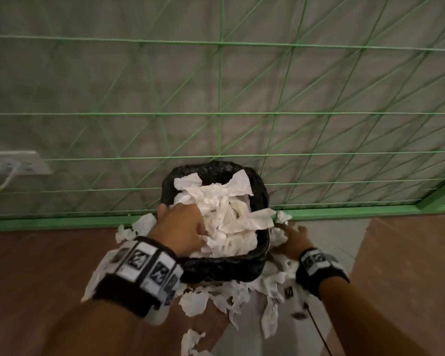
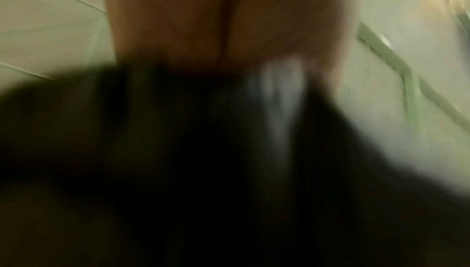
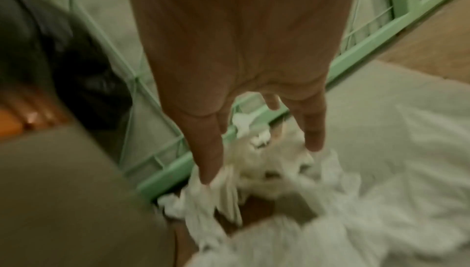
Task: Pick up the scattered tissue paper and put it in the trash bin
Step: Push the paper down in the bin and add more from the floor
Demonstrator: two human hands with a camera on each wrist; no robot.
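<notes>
A trash bin lined with a black bag stands on the floor against a green fence, heaped with white tissue. My left hand reaches over the bin's left rim, thumb spread, fingers buried in the heap. The left wrist view is blurred, showing only my palm above the dark bag. My right hand is low on the floor to the right of the bin. There its straight fingers touch scattered tissue by the fence rail. More torn tissue pieces lie in front of the bin.
A green mesh fence with a base rail closes off the space behind the bin. A wall socket with white plugs sits at the left. A thin black cable runs across the grey mat on the brown floor.
</notes>
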